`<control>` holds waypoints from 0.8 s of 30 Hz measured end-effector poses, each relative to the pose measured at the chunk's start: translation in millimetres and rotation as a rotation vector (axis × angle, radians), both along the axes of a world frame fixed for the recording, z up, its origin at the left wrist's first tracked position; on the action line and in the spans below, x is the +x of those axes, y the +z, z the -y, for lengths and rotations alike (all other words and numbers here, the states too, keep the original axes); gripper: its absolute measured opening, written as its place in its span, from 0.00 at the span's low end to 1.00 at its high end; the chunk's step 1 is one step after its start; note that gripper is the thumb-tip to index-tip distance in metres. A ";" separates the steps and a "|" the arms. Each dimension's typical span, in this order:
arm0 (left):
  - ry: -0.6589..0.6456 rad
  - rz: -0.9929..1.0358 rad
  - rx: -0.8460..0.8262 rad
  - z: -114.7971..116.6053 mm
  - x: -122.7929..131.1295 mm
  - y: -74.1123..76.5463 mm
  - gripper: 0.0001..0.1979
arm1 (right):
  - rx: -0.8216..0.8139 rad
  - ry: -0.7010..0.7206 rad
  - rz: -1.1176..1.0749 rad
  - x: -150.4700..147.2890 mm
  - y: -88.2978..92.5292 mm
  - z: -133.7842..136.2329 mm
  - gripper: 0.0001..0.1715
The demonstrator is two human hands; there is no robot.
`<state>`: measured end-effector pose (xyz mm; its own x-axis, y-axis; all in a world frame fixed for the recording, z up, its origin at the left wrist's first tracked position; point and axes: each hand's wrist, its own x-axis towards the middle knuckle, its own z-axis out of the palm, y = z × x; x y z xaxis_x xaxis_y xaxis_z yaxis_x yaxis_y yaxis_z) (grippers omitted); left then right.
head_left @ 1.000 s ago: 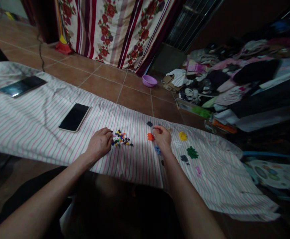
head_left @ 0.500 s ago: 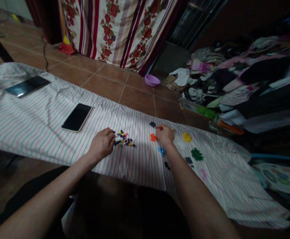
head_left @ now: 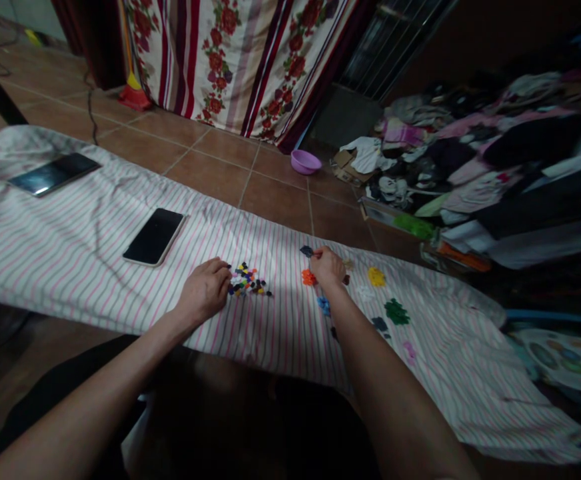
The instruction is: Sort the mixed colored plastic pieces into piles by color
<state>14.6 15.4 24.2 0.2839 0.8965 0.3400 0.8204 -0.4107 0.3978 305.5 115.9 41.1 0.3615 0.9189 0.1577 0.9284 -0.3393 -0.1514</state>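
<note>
My left hand (head_left: 204, 291) rests on the cloth with its fingers curled together, right at the left edge of a mixed pile of small coloured pieces (head_left: 245, 280). Whatever its fingertips may hold is hidden. My right hand (head_left: 328, 267) is pinched at a small group of dark grey pieces (head_left: 306, 251); anything between the fingertips is too small to make out. Just below its fingers lies an orange heap (head_left: 308, 277), and beside the wrist a blue heap (head_left: 323, 305). Farther right are yellow pieces (head_left: 376, 277), white pieces (head_left: 366, 292), green pieces (head_left: 396, 311), dark pieces (head_left: 380, 325) and pink pieces (head_left: 409, 352).
A striped cloth (head_left: 265, 333) covers the long low surface. On its left lie a phone (head_left: 154, 237) and a tablet-like dark device (head_left: 55, 175). Beyond the far edge, a purple basin (head_left: 305, 162) stands on the tiled floor, near heaped clothes (head_left: 450, 147) at the right.
My right hand has shifted very slightly, its fingertips now closer to the dark grey pieces. A brown piece beside the wrist has come into sight. My left hand has stayed put.
</note>
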 end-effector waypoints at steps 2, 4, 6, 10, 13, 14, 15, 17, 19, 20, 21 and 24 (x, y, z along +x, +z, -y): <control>-0.003 0.005 0.003 0.0 -0.1 -0.6 0.12 | -0.006 0.017 0.000 0.4 0.0 -0.5 0.16; 0.000 0.008 0.009 -0.1 -0.1 -1.5 0.12 | -0.005 0.043 0.006 0.9 0.0 -0.6 0.16; 0.002 0.008 0.010 -0.3 -0.2 -2.3 0.12 | -0.003 0.060 0.012 1.2 0.0 -0.5 0.16; -0.002 0.011 0.003 -0.8 -0.6 -1.9 0.12 | -0.022 0.045 -0.017 1.4 1.2 0.9 0.17; -0.011 0.024 -0.002 -1.1 -1.6 -1.8 0.13 | -0.022 0.031 -0.042 0.4 5.5 4.5 0.17; -0.012 0.031 -0.008 -1.1 -2.1 -2.1 0.13 | -0.010 0.036 -0.045 -0.7 7.7 6.4 0.17; -0.013 0.039 -0.014 -1.2 -2.6 -2.6 0.13 | 0.008 0.045 -0.047 -2.3 10.2 9.0 0.17; -0.016 0.055 -0.022 -1.4 -3.5 -4.2 0.13 | 0.066 0.078 -0.057 -7.8 15.3 16.1 0.17; -0.023 0.065 -0.022 -1.7 -4.4 -6.1 0.13 | 0.130 0.140 -0.093 -16.4 19.1 26.5 0.16; -0.026 0.068 -0.021 -1.9 -4.7 -7.0 0.13 | 0.159 0.185 -0.124 -21.8 20.1 32.9 0.15; -0.028 0.071 -0.018 -2.1 -4.9 -8.0 0.13 | 0.182 0.242 -0.164 -28.0 20.3 39.9 0.14; -0.035 0.074 -0.005 -2.4 -5.5 -10.6 0.13 | 0.216 0.444 -0.315 -49.7 16.8 63.1 0.13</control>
